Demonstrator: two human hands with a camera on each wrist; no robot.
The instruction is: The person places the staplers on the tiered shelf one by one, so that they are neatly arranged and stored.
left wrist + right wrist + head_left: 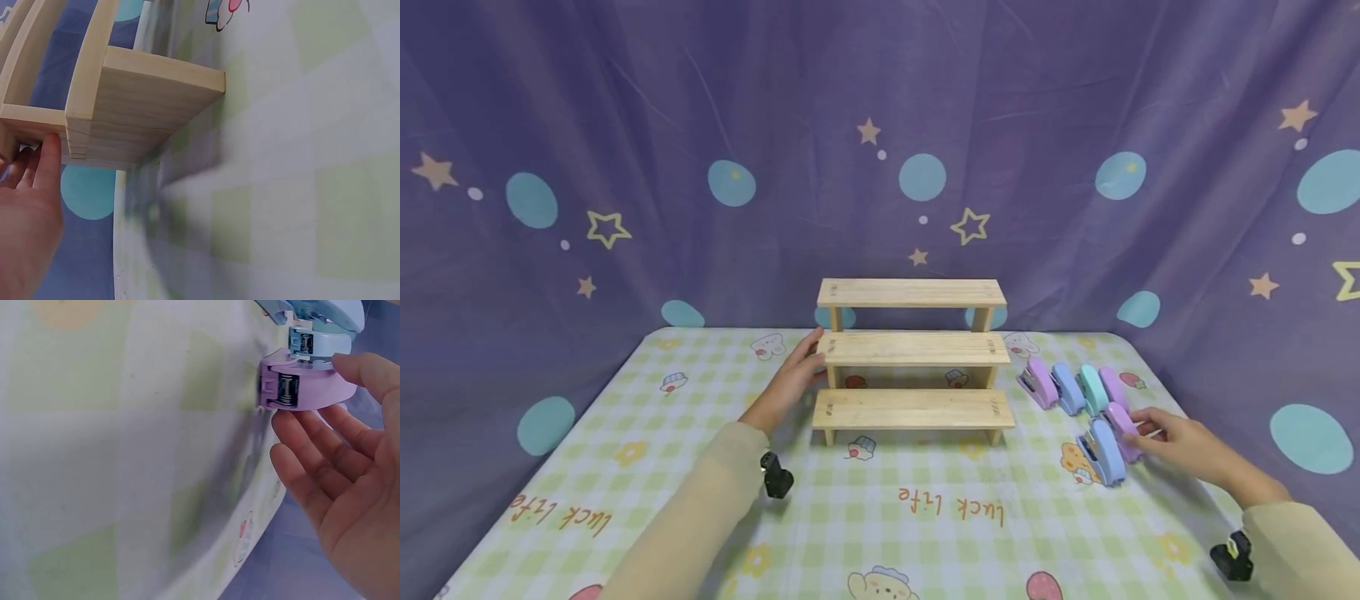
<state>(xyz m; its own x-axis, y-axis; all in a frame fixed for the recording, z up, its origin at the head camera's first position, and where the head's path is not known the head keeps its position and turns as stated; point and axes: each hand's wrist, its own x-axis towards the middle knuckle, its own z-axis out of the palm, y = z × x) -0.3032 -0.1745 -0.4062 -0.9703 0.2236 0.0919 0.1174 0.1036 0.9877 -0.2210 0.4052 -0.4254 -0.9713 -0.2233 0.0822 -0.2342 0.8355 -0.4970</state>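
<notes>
Over on the right of the green-and-white checked tablecloth [820,517], the right hand [1180,446] lightly pinches a purple plastic stapler [1123,432] between thumb and fingers, just beside a light-blue plastic stapler [1107,454], while the left hand [790,377] rests fairly straight fingers against the left end of a three-tiered pale wooden shelf [913,408]. I'd call this the picking-up step; the next move seems to want a firmer grip and a lift clear of the neighbouring staplers [1092,388].

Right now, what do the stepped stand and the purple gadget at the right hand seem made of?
The stepped stand: wood, apparently unpainted and matte, going by its pale grain. The purple gadget: probably smooth plastic, from its even colour and moulded curves; its dark insert could be metal.
</notes>
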